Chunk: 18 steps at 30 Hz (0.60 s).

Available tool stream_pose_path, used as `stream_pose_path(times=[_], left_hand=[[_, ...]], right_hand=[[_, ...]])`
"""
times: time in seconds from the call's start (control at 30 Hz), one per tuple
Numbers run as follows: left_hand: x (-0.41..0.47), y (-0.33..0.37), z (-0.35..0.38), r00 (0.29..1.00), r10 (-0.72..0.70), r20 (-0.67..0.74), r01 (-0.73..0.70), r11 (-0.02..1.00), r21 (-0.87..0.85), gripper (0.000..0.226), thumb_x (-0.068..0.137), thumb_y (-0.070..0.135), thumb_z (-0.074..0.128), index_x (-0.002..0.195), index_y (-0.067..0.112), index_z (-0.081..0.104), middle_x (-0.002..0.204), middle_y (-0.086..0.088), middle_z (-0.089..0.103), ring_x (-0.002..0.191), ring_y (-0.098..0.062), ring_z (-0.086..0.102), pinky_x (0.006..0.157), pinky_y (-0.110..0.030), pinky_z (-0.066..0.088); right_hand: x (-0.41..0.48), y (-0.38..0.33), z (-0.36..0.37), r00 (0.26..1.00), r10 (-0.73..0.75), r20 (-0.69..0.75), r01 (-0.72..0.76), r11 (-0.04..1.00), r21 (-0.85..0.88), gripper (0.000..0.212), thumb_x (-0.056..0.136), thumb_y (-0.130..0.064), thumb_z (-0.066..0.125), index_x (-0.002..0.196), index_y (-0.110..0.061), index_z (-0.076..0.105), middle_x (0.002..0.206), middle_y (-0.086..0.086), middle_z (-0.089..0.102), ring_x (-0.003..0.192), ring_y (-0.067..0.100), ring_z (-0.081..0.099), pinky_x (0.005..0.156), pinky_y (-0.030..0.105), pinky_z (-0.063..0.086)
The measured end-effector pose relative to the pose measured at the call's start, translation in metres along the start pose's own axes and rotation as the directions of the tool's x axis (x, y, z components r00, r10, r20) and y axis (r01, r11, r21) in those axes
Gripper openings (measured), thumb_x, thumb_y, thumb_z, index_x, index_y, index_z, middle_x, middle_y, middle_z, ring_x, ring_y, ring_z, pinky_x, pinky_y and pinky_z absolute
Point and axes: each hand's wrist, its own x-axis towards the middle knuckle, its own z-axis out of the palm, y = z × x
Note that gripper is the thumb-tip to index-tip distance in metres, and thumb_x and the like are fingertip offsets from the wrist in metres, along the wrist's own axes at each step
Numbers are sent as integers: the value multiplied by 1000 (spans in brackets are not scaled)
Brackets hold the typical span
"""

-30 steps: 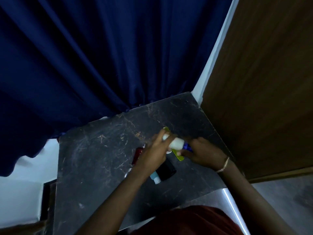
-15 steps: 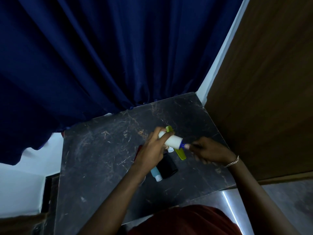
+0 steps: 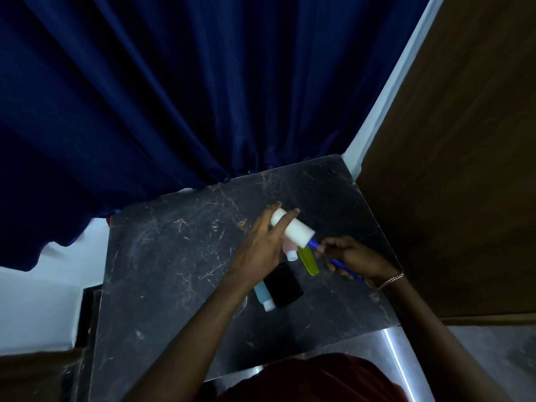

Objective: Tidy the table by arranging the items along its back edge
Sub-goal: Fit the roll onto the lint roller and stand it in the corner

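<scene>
**Two hands, five small items on a dark marble table**

A dark marble-patterned tabletop point(image 3: 162, 274) fills the lower centre of the frame, with a deep blue pleated curtain point(image 3: 174, 88) hanging behind its far edge and a brown wooden panel point(image 3: 452, 169) along the right side.

Counted, the items are five, all clustered right of centre and well short of the far edge. One white cylindrical bottle point(image 3: 295, 231) is lifted above the table, tilted, with the left hand point(image 3: 261, 248) wrapped around its upper end, fingers curled on it. One blue pen-like stick point(image 3: 333, 260) lies in the right hand point(image 3: 348, 256), whose fingers are closed around it; its tip points toward the white bottle's lower end. Whether the tip touches the bottle cannot be told. A thin metal bracelet point(image 3: 391, 280) circles the right wrist.

Lying flat on the table are one small pink bottle with a white cap point(image 3: 290, 251), one yellow-green translucent tube point(image 3: 309, 261) just beside it, one light blue bottle with a white cap point(image 3: 264, 297), and one black rectangular block point(image 3: 283, 285) touching the blue bottle's right side.

What the bottles contain cannot be seen.
</scene>
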Motion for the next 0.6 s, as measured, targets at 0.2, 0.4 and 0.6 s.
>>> stream_pose_path(times=[0.2, 0.4, 0.6], left_hand=[[17, -30, 7, 985, -170, 29, 168, 983, 76, 89, 97, 24, 65, 162, 38, 8, 171, -5, 11, 155, -31, 25, 120, -50, 38], [43, -55, 11, 966, -238, 98, 213, 953, 216, 87, 98, 37, 62, 163, 34, 5, 170, -12, 12, 151, -38, 31, 117, -54, 41], [64, -75, 13, 942, -300, 149, 249, 924, 289, 90, 97, 60, 50, 162, 34, -7, 172, -9, 3, 159, -33, 11, 126, -54, 22]], right_hand=[[60, 20, -31, 960, 133, -246, -115, 990, 86, 33, 105, -28, 45, 86, -11, 66, 56, 3, 48, 32, 8, 36, 35, 13, 27], [127, 26, -62, 899, 63, -434, -120, 987, -104, 23, 106, -16, 45, 92, -6, 60, 66, 7, 48, 53, 17, 43, 52, 24, 32], [176, 20, -98, 789, 5, -615, -263, 907, -329, 38, 107, -17, 39, 122, 11, 61, 123, 32, 62, 114, 41, 61, 96, 41, 44]])
